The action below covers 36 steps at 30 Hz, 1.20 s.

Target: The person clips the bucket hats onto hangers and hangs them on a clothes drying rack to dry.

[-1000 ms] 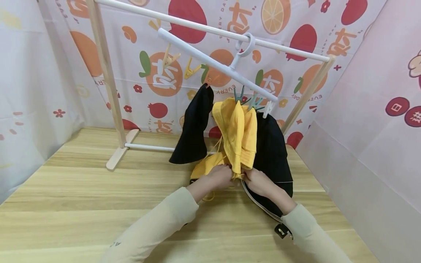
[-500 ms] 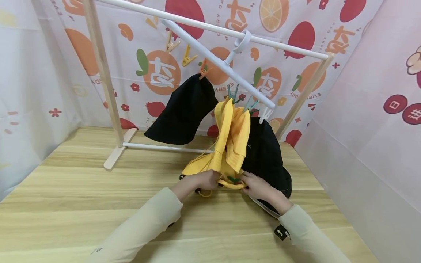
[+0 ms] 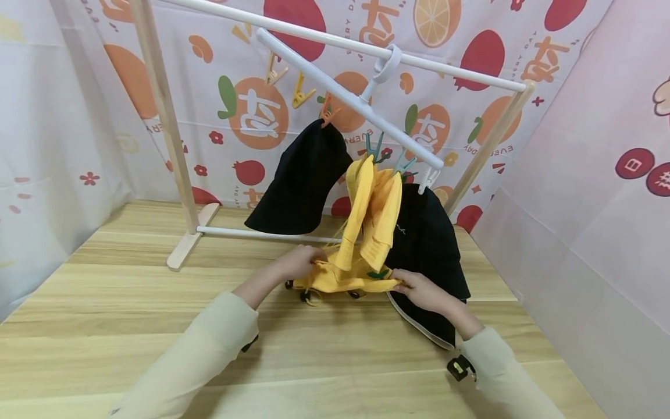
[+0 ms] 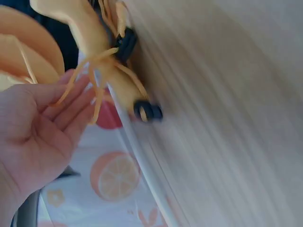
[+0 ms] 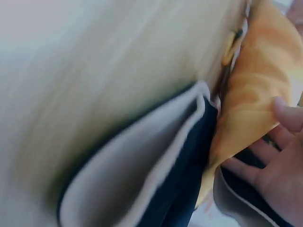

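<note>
A yellow bucket hat (image 3: 382,215) hangs from two teal clips (image 3: 374,145). Just under it is a piece of yellow cloth (image 3: 335,279) with a green leaf (image 3: 378,273), cords and black cord stoppers (image 4: 147,110). My left hand (image 3: 299,262) is at the cloth's left end; in the left wrist view its fingers are extended, with yellow cords across the fingertips. My right hand (image 3: 425,291) pinches the cloth's right edge, thumb on top and fingers below. Beside that hand hangs a black hat (image 3: 419,233) with a pale lining (image 5: 123,175).
A tilted white hanger (image 3: 345,99) hooks over the bar (image 3: 324,39) of a wooden rack (image 3: 166,122). Another black hat (image 3: 303,180) hangs from an orange clip (image 3: 328,110). Two unused clips hang farther left. Printed curtains surround the wooden table (image 3: 94,326).
My left hand has moved left, spreading the yellow cloth sideways while the right hand stays near its right edge. The left black hat has swung left, and the hanger has turned.
</note>
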Motion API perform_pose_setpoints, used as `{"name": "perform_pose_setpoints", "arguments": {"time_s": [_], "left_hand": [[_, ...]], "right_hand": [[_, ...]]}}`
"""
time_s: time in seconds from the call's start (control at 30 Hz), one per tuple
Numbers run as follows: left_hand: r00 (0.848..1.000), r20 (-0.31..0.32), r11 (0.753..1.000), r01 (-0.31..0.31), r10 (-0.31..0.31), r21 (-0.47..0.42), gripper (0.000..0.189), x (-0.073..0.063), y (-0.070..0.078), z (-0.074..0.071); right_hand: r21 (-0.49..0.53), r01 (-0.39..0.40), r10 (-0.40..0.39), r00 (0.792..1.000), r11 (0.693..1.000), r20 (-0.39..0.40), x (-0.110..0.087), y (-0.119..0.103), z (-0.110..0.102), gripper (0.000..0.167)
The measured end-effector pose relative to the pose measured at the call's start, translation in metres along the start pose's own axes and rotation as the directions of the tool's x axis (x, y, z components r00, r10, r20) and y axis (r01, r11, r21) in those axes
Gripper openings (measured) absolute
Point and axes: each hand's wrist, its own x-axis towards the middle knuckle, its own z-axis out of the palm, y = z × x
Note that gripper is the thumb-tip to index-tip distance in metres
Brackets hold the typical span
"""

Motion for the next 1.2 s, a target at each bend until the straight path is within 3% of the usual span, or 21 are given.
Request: {"name": "perform_pose_setpoints", "arguments": {"time_s": [0.1,0.17,0.27,0.37,0.47,0.63,0.73,0.87,1.03,1.2], "left_hand": [[0.998,-0.053,0.999,0.043,-0.043,0.010,0.018,-0.006,-0.005,-0.006],[0.996,-0.056,0.998,0.064,-0.064,-0.003,0.021,-0.010,-0.005,-0.010],[0.995,-0.013,0.993,0.102,-0.103,-0.061,0.040,-0.017,-0.004,-0.012],[0.993,0.052,0.982,0.110,-0.104,-0.153,0.059,-0.025,0.000,-0.014],[0.996,0.076,0.982,0.057,-0.044,-0.183,0.060,-0.032,0.011,-0.015],[0.996,0.042,0.982,-0.071,0.080,-0.177,0.042,-0.042,0.042,-0.020],[0.985,0.037,0.972,-0.160,0.169,-0.173,0.038,-0.046,0.061,-0.021],[0.967,0.026,0.966,-0.250,0.252,-0.061,0.040,-0.051,0.070,-0.018],[0.982,-0.046,0.982,-0.183,0.185,0.047,0.051,-0.060,0.055,-0.019],[0.984,-0.133,0.991,-0.111,0.120,0.073,0.042,-0.066,0.033,-0.027]], "right_hand": [[0.163,-0.016,0.023,0.999,0.987,-0.042,-0.006,0.005,-0.008,0.010],[0.277,-0.009,0.030,0.997,0.961,-0.072,-0.009,0.007,-0.012,0.008],[0.415,0.021,0.027,0.994,0.910,-0.110,-0.014,0.008,-0.016,0.008],[0.485,0.053,0.009,0.992,0.873,-0.124,-0.019,0.006,-0.017,0.011],[0.506,0.083,-0.027,0.993,0.859,-0.116,-0.023,0.000,-0.017,0.011],[0.528,0.139,-0.073,0.987,0.838,-0.144,-0.024,-0.014,-0.015,0.012],[0.514,0.180,-0.086,0.976,0.839,-0.201,-0.023,-0.025,-0.012,0.011],[0.483,0.195,-0.066,0.961,0.854,-0.270,-0.020,-0.042,-0.010,0.010],[0.456,0.182,-0.025,0.944,0.871,-0.330,-0.021,-0.058,-0.015,0.010],[0.435,0.192,-0.020,0.929,0.880,-0.370,-0.026,-0.065,-0.028,0.010]]}}
